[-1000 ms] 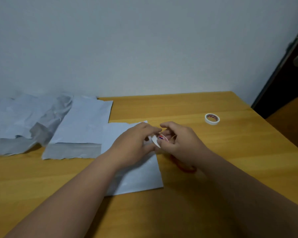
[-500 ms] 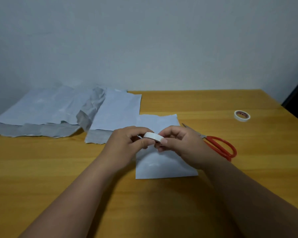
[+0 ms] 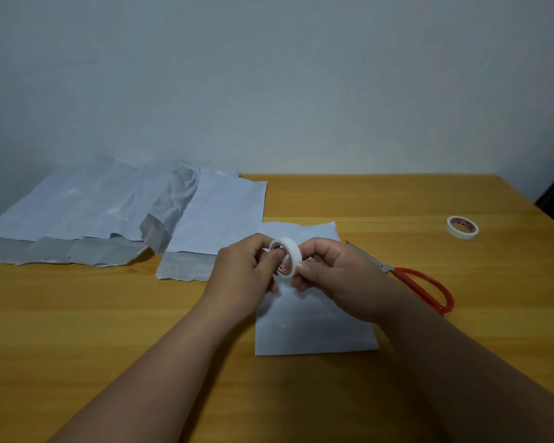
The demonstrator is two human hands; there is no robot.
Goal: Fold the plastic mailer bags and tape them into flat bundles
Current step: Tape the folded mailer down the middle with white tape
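The folded mailer bag (image 3: 314, 327) lies flat on the counter (image 3: 109, 330), directly under and just nearer than both hands, its long axis running from near to far. Above its far half the roll of white tape (image 3: 286, 258) is held edge-up in the air, clear of the bag. The left hand (image 3: 243, 273) grips the roll, its thumb pushed into the core; the right hand (image 3: 336, 279) pinches the outer rim from the right side with curled fingers. I judge they are hunting for the loose end of the tape; no free strip shows yet. Both hands sit equally close to the bag, so a pulled strip would only have to come straight down onto it.

Red-handled scissors (image 3: 422, 287) lie just right of the bag, blades partly hidden behind the right wrist, nearest the right hand. A second tape roll (image 3: 462, 227) rests flat, far right, well apart. Unfolded grey-and-white mailer bags (image 3: 115, 215) overlap in a loose spread at far left. The counter is yellow wood against a plain pale wall (image 3: 269, 75); a dark edge, perhaps a door, shows at far right.
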